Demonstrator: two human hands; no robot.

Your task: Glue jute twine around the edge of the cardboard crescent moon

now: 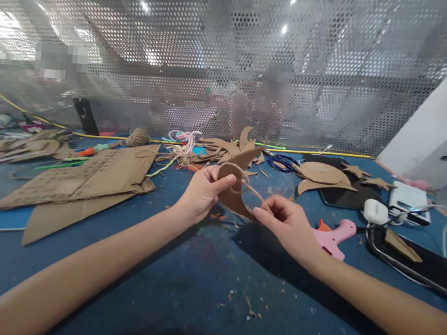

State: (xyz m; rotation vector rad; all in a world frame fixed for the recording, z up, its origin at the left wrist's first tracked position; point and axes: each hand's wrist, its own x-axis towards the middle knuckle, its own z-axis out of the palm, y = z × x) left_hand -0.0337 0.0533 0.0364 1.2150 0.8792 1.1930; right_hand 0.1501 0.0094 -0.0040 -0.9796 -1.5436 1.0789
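Between thumb and fingers, my left hand (pixel 201 194) pinches a curved cardboard cutout (pixel 232 192) with a pointed tip, held up over the blue table. My right hand (pixel 287 223) is closed on a thin strand of twine (pixel 258 192) beside the cutout's lower tip. The twine runs up across the cutout toward my left thumb. A pink glue gun (pixel 335 239) lies just past my right hand, partly hidden by it.
Cardboard sheets (pixel 107 177) lie at left, with a twine ball (pixel 138 137) behind. More cardboard cutouts (pixel 321 173) rest at right near a white charger box (pixel 410 201) with cables. A perforated metal panel (pixel 225 67) stands along the back. Scraps (pixel 251 313) litter the front.
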